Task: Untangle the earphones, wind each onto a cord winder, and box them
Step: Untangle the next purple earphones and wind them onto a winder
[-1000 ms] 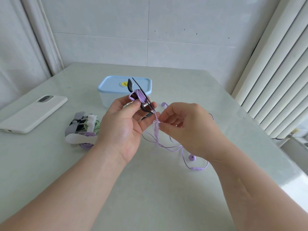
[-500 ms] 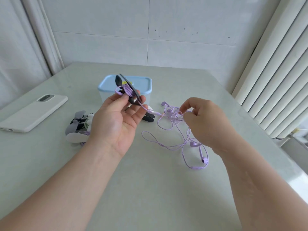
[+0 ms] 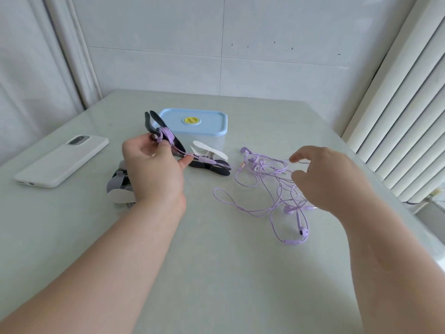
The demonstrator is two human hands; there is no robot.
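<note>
I note left hand (image 3: 154, 172) gripping the part-wound black winder (image 3: 166, 137), right hand (image 3: 322, 179) slack-fingered over tangled earphones (image 3: 269, 189) mid-table. Lidded box (image 3: 212, 133) and spare winders (image 3: 212, 169) lie beyond them; phone (image 3: 62, 160) near the left edge.

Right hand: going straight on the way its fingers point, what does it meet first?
Probably the tangled purple earphones on the table: the right hand points left at them, fingers spread. Its height above them is unclear.
</note>
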